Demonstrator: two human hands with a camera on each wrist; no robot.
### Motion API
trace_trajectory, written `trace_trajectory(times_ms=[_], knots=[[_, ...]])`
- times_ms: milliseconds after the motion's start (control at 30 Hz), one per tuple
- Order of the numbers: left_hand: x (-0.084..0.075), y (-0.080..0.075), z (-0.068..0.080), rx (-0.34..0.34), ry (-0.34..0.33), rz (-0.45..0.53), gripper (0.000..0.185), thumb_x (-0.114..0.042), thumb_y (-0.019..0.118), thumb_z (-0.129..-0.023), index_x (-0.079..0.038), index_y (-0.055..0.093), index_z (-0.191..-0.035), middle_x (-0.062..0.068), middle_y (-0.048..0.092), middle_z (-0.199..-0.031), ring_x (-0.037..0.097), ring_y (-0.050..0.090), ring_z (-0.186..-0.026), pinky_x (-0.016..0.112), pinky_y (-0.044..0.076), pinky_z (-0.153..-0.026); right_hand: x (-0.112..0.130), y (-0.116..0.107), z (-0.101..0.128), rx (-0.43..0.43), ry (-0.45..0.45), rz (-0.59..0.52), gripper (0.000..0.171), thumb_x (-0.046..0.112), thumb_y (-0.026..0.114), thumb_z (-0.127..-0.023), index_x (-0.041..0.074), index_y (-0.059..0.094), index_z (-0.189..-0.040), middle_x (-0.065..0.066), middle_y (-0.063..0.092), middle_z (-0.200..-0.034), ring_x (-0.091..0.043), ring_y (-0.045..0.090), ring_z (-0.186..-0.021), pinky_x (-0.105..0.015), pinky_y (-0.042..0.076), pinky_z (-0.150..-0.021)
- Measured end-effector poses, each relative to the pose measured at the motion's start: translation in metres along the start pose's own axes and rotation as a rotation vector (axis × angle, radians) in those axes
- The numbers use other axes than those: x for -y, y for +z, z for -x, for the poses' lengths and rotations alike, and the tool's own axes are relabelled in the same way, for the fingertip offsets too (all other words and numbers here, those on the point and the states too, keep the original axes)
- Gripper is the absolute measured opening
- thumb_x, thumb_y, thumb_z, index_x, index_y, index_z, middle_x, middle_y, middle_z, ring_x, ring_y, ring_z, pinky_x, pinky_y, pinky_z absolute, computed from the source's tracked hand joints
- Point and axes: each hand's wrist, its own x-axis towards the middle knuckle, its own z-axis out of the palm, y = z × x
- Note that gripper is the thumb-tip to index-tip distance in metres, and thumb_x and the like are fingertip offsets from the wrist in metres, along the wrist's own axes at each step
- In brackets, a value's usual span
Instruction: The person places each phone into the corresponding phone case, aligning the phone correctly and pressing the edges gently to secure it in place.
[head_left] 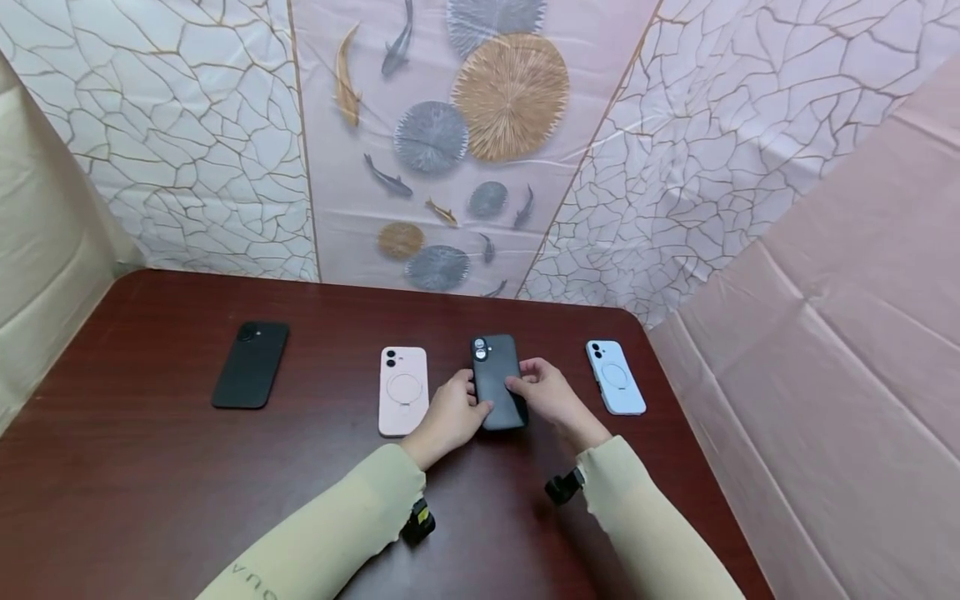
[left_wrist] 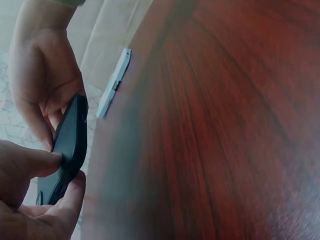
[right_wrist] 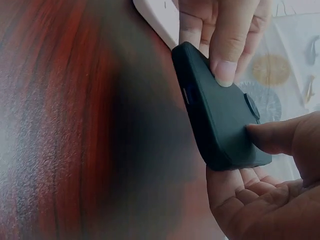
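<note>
Near the middle of the dark red wooden table [head_left: 150,467], both hands meet on a dark phone case [head_left: 497,382]. The left hand [head_left: 450,417] takes it from the left side, thumb pressed on its back and fingers curled under its edge; the left wrist view shows the thumb [left_wrist: 35,162] and a finger pinching the case [left_wrist: 67,145] edge-on. The right hand [head_left: 546,392] holds the right side, thumb on the back and fingers curled beneath; in the right wrist view the thumb [right_wrist: 272,137] presses on the case [right_wrist: 220,125] near its camera opening. The case seems lifted a little off the table at its near end, though the shadow makes that hard to judge.

Just left of the held case lies a pink phone case [head_left: 403,390], flat, with a ring on its back. To the right, near the table's right edge, lies a light blue phone case [head_left: 615,377], also flat. Well apart on the left lies a black phone [head_left: 251,364], back up. Behind the table hangs a backdrop with fish and round leaf shapes [head_left: 480,142].
</note>
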Motion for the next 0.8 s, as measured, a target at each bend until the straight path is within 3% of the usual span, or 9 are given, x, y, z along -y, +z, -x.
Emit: trace_trajectory(times_ms=[233, 533, 800], knots=[[0.005, -0.005, -0.001, -0.024, -0.010, -0.094, 0.049, -0.014, 0.072, -0.088, 0.009, 0.051, -0.125, 0.013, 0.056, -0.100, 0.018, 0.060, -0.087, 0.031, 0.051, -0.076, -0.004, 0.007, -0.006, 0.012, -0.003, 0.015, 0.031, 0.019, 0.062, -0.096, 0.004, 0.052, -0.122, -0.012, 0.066, -0.102, -0.021, 0.062, -0.093, -0.036, 0.048, -0.081], [0.007, -0.010, 0.002, -0.056, 0.002, -0.218, 0.056, -0.016, 0.077, -0.083, 0.010, 0.051, -0.126, 0.021, 0.057, -0.106, 0.027, 0.055, -0.098, 0.040, 0.047, -0.086, 0.001, 0.025, -0.007, -0.040, -0.042, 0.172, 0.034, 0.018, 0.068, -0.091, 0.002, 0.054, -0.118, -0.010, 0.058, -0.093, -0.020, 0.053, -0.079, -0.030, 0.045, -0.067], [0.010, -0.015, 0.002, -0.054, -0.047, -0.286, 0.062, -0.016, 0.077, -0.082, 0.012, 0.048, -0.129, 0.026, 0.053, -0.113, 0.032, 0.054, -0.104, 0.043, 0.046, -0.090, 0.005, 0.039, -0.008, -0.048, -0.067, 0.277, 0.035, 0.019, 0.070, -0.090, 0.001, 0.054, -0.114, -0.011, 0.055, -0.091, -0.021, 0.052, -0.077, -0.031, 0.044, -0.065]])
